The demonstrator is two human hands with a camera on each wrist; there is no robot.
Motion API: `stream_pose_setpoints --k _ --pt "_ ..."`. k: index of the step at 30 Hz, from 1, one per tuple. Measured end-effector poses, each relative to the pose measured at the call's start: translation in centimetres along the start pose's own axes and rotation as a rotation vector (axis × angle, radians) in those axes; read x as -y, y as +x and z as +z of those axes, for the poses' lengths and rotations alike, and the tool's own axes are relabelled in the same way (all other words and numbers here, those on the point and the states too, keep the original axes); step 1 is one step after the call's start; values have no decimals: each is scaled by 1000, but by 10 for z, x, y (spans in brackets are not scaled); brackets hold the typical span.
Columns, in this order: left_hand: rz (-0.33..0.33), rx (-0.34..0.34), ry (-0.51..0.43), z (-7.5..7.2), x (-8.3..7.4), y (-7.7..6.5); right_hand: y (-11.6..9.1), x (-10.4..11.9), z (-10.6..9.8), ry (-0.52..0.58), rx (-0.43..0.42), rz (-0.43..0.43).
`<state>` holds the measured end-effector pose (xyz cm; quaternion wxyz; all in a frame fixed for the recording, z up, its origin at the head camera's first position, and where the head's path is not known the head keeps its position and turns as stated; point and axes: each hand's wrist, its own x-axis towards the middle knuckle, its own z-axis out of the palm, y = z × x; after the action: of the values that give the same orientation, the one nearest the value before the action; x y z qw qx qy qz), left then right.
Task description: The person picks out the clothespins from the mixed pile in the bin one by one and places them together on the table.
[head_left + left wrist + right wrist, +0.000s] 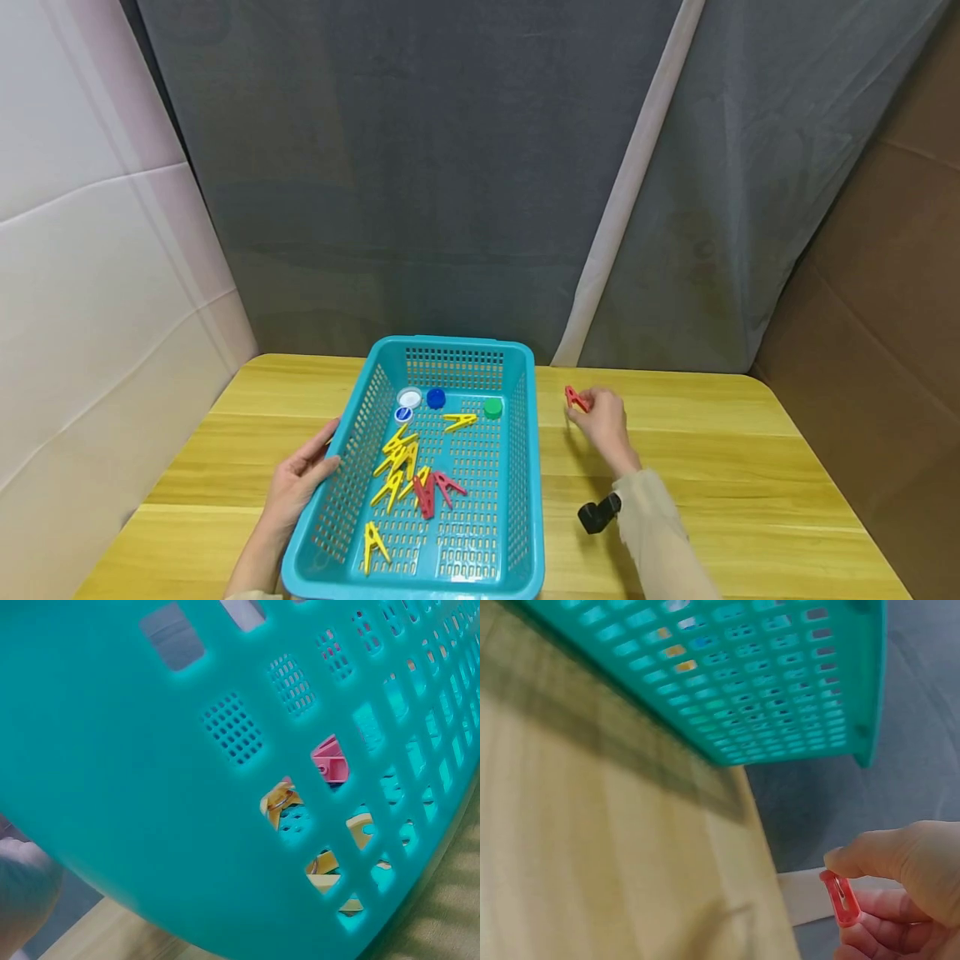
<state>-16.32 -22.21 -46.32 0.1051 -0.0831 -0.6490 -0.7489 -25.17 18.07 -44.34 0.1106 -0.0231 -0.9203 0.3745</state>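
A turquoise plastic basket (539,500) stands on the table, and my left hand (294,486) grips its left side with the thumb over the rim. Right of the basket, my right hand (606,423) pinches a red clothespin (576,399) between thumb and fingers, above the tabletop. In the right wrist view the same red clothespin (841,901) sits at the fingertips. Inside the basket lie several yellow clothespins (372,546), two red clothespins (424,497), a green cap (492,408), a dark blue cap (436,398), a white cap (409,397) and a blue-and-white cap (403,414).
The wooden table (720,467) extends to both sides of the basket. A grey curtain (450,167) hangs behind its back edge, with a pale strip (630,183) running down it. White cloth (97,250) is at the left, a brown panel (877,333) at the right.
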Motion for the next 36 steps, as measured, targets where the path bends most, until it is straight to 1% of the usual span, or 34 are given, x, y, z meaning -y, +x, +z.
stream_pose_setpoints --k 3,10,13,20,25,36 --pt "-7 -3 0 0 0 0 -2 -6 4 -7 -2 33" --pt "3 -4 6 0 -1 0 -6 -16 13 -36 -8 108" --pt "3 -2 13 1 -1 0 -6 -20 17 -45 -15 123" --pt "-22 -13 25 1 -2 1 -9 -24 23 -39 -7 176" --pt "-29 -13 21 2 -2 1 -12 -24 26 -44 4 197" --pt "-37 -20 13 2 -1 -1 -14 -21 28 -68 17 208"
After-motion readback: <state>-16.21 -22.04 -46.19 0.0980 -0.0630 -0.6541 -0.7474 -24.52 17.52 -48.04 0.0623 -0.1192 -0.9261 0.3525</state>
